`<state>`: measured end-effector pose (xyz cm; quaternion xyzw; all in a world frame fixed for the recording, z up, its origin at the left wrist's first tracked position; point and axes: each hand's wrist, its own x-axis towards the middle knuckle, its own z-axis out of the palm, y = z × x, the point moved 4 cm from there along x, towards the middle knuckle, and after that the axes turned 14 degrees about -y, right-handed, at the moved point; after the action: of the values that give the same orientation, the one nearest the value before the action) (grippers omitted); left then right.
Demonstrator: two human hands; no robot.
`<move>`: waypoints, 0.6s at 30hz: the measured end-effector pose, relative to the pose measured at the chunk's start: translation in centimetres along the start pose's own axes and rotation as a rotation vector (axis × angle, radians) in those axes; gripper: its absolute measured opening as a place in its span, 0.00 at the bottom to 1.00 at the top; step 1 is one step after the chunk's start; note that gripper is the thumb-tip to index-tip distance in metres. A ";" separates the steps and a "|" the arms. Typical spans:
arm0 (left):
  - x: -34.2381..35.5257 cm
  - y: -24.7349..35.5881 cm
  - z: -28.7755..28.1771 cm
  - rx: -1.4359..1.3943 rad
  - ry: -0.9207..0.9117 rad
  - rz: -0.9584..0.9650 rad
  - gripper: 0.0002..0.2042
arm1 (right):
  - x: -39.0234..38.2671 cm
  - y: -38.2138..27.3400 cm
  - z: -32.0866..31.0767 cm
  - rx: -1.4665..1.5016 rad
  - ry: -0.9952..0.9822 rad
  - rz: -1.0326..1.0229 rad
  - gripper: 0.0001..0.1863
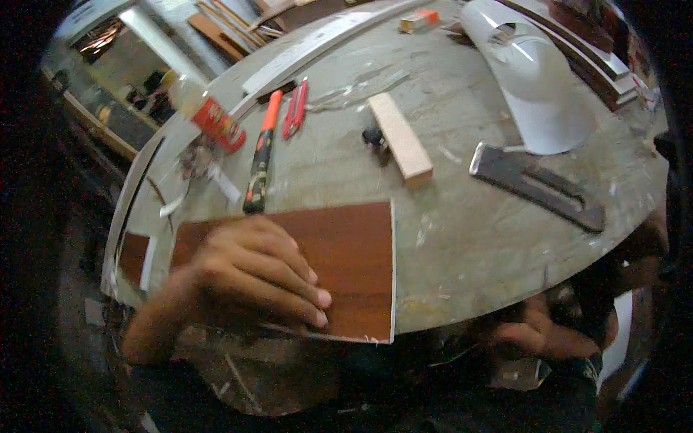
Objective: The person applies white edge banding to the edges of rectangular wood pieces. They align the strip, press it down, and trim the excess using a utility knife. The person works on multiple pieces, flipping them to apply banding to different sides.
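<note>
A brown wood-grain board (354,267) with thin white edging lies at the near edge of the table. Over its left part rests my left hand (249,270), fingers bent across the top face and pressed close together; the thumb is hidden. My right hand (534,332) is low on the right, below the table's edge, in shadow and blurred. Its fingers do not show well enough to tell what they hold, if anything. Just beyond the board lies a black and orange stick-shaped tool (264,148), beside a red cutter knife (295,110).
Farther off are a pale wooden block (401,137), a dark slotted metal blade (538,186) and a curled white sheet (541,94). A bottle with a red label (216,123) lies tipped at the left, near a small brown offcut (133,256). A small orange-ended box (419,21) sits far back.
</note>
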<state>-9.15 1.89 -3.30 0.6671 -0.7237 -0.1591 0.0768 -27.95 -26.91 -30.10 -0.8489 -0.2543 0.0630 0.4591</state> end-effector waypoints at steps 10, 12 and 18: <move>2.0 -2.2 1.8 -0.486 -0.004 -0.047 0.23 | 1.6 -16.5 -1.3 -0.006 0.729 0.423 0.08; 2.7 -1.1 1.5 -0.336 0.038 -0.221 0.34 | 2.0 -20.7 -1.5 0.133 0.681 0.595 0.10; 4.4 0.2 1.8 -0.324 0.298 -0.544 0.50 | 3.5 -29.7 -2.8 0.358 0.718 0.808 0.12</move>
<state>-10.37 -2.26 -5.39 0.8306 -0.4657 -0.1874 0.2409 -35.06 -13.92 -3.99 -0.7557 0.2776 -0.0168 0.5929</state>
